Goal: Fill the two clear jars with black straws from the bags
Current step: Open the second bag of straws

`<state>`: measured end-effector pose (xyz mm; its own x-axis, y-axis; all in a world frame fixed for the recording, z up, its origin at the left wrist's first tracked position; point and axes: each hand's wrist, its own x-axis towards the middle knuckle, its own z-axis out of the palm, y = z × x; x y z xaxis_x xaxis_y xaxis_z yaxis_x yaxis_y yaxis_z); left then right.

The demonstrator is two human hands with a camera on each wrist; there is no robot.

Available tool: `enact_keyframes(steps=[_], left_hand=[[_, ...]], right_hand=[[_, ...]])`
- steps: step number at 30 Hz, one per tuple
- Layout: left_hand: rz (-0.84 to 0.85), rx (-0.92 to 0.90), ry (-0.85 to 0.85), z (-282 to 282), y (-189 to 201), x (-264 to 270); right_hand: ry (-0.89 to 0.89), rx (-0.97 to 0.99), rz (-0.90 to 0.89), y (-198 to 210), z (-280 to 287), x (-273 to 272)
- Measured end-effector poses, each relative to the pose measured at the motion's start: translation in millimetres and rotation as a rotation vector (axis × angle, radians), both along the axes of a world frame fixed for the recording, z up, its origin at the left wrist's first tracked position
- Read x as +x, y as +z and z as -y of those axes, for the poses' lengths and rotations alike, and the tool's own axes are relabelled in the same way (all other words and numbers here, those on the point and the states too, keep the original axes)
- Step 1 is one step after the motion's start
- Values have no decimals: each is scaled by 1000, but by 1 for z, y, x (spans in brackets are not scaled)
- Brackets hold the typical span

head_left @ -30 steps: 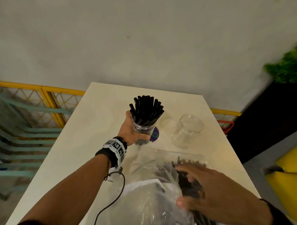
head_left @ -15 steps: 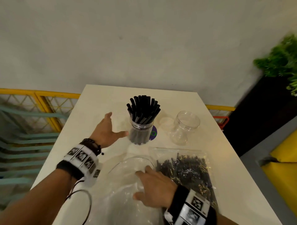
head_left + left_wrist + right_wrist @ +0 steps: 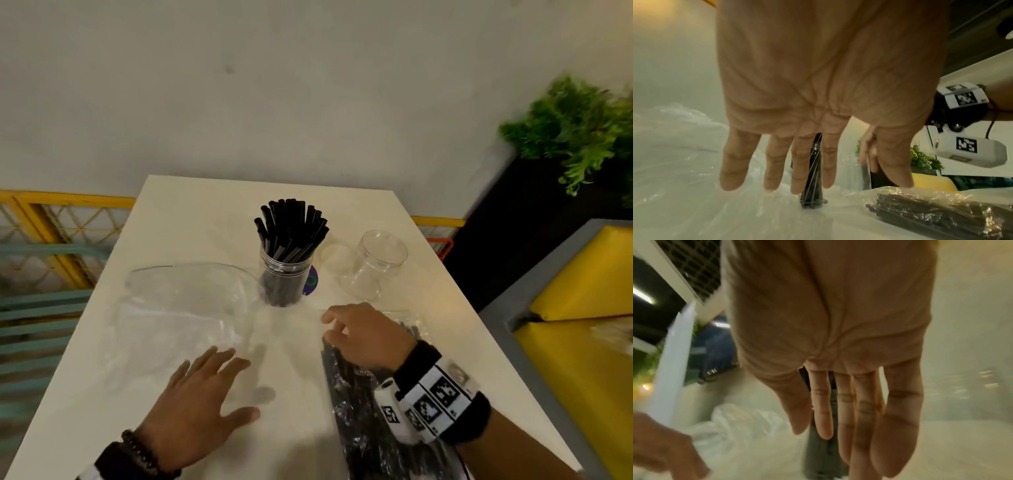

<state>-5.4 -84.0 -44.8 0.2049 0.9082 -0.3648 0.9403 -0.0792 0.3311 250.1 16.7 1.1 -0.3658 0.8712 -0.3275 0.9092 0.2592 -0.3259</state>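
On the white table (image 3: 191, 219), a clear jar (image 3: 286, 274) packed with black straws stands upright at the middle. A second clear jar (image 3: 376, 263), empty, stands to its right. An empty clear bag (image 3: 178, 308) lies flat on the left. A bag of black straws (image 3: 363, 411) lies at the near right. My right hand (image 3: 334, 329) rests on that bag's far end with its fingers nearly straight. My left hand (image 3: 236, 383) hovers with spread fingers by the empty bag's near edge and holds nothing. In the left wrist view the full jar (image 3: 812, 191) shows between my fingers (image 3: 774, 172).
A clear lid (image 3: 334, 255) lies between the two jars, and a purple sticker (image 3: 311, 281) is beside the full jar. Yellow railing (image 3: 51, 205) runs behind the table at left. A black planter with greenery (image 3: 575, 137) and a yellow seat (image 3: 582, 274) stand at right.
My left hand let go of the full jar and drew back toward me. The empty bag now lies at the left. My right hand moved from it onto the bag of straws.
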Motion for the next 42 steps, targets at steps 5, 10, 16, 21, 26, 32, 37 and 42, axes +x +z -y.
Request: enact_keyframes(steps=[5, 10, 16, 21, 26, 32, 37, 42], left_hand=[[99, 93, -26, -3, -1, 7], [144, 120, 44, 1, 23, 17], [211, 129, 192, 6, 30, 29], [263, 168, 283, -1, 35, 60], [467, 353, 373, -24, 53, 106], [862, 659, 369, -52, 120, 161], [972, 742, 356, -51, 141, 174], [974, 762, 356, -50, 145, 176]], right_hand=[[-200, 8, 112, -13, -14, 49], [-151, 8, 116, -29, -46, 35], [79, -59, 197, -50, -73, 7], [122, 7, 65, -33, -74, 21], [253, 181, -154, 29, -53, 53], [373, 505, -396, 138, -23, 87], [397, 432, -529, 158, -15, 97], [418, 533, -516, 158, -17, 84]])
